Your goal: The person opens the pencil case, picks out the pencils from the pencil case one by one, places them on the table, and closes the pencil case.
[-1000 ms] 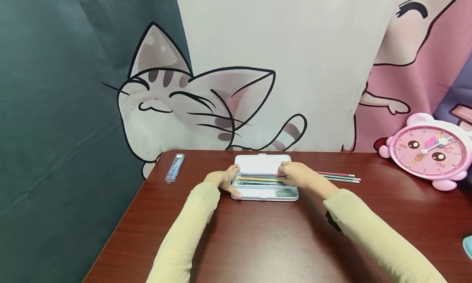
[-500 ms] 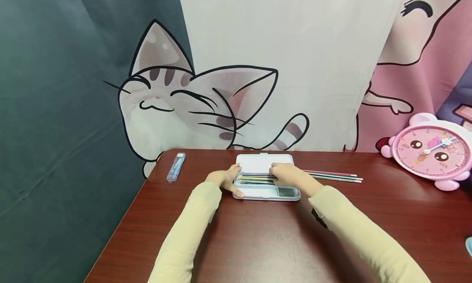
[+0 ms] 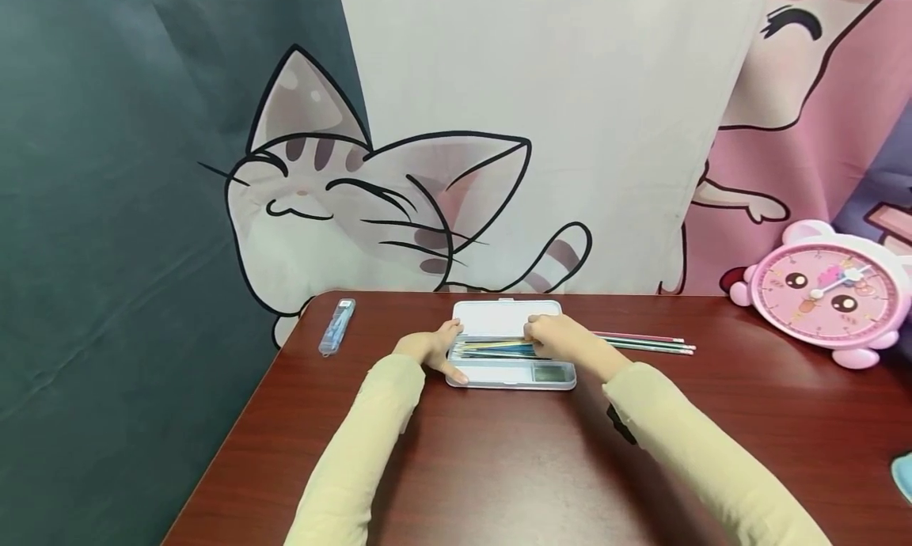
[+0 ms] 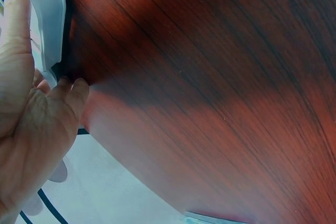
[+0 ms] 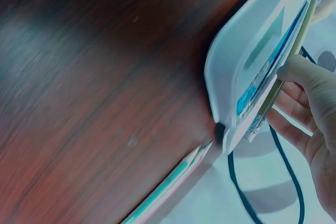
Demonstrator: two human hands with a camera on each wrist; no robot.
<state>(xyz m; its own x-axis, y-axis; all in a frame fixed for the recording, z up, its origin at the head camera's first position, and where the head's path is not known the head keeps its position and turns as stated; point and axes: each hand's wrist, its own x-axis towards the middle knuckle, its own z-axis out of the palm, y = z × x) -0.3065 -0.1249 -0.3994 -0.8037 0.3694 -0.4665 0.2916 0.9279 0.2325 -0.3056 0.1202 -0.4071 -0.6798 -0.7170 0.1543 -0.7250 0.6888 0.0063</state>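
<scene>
An open white pencil case [image 3: 492, 375] lies near the table's far edge, its lid [image 3: 492, 316] folded back. Several pencils [image 3: 484, 346] lie in its tray. At the case's left end, my left hand [image 3: 430, 348] holds it, thumb at the near corner and fingers toward the hinge side. Over the right half of the tray, my right hand [image 3: 561, 339] pinches a yellow pencil [image 5: 300, 40] between thumb and fingers, as the right wrist view shows. Beyond the case's right end lie several loose pencils [image 3: 644, 343], among them green and pink ones with sharpened tips facing the case.
A slim light-blue transparent case [image 3: 336, 327] lies at the table's far left corner. To the right stands a pink animal-shaped clock [image 3: 826, 293]. A cartoon-cat backdrop [image 3: 427, 206] hangs behind the brown table [image 3: 484, 467].
My right hand has moved left over the tray, and the yellow pencil's angle among the others has shifted. The left hand keeps its place on the case.
</scene>
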